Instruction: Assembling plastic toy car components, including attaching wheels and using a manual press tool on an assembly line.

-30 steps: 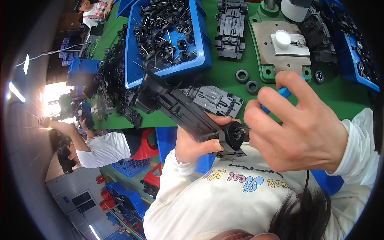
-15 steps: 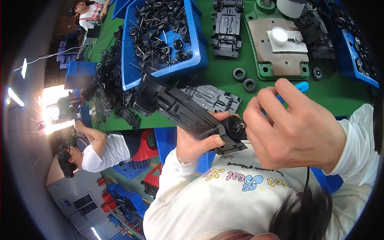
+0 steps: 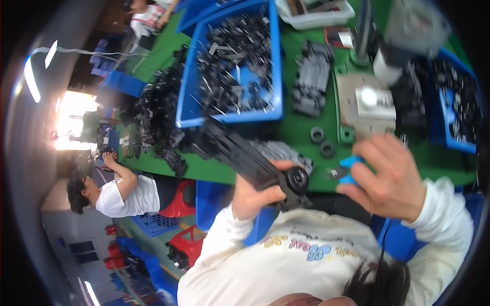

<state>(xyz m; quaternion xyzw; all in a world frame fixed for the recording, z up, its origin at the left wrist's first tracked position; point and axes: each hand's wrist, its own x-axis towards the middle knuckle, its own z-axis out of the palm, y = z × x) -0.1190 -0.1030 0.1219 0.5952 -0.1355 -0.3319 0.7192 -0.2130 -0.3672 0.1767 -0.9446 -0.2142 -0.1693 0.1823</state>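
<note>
My left hand (image 3: 251,198) grips one end of a black plastic toy car chassis (image 3: 240,155), its thumb pressed on the near side. The chassis tilts, its far end up and to the left. A black wheel (image 3: 297,178) sits at the end by my thumb, its hub facing up. In my right hand (image 3: 390,178) is a pair of blue-handled pliers (image 3: 350,162), fingers curled round the handles. Their small dark jaws point toward the wheel but are apart from it. Motion blurs the jaws. Another grey-black chassis (image 3: 283,153) lies on the table, partly behind the held one.
A blue bin (image 3: 278,102) of wheels on axles stands ahead. Right of it lie a chassis (image 3: 312,76) and two loose tyres (image 3: 317,134), beside a green-based press (image 3: 352,122). Another blue bin (image 3: 462,145) stands right. Chassis parts pile up left (image 3: 158,109); a co-worker (image 3: 130,194) sits beyond.
My right hand with the pliers has drawn away from the wheel to the right, baring the wheel's hub. My left hand still holds the chassis. The whole view has shifted.
</note>
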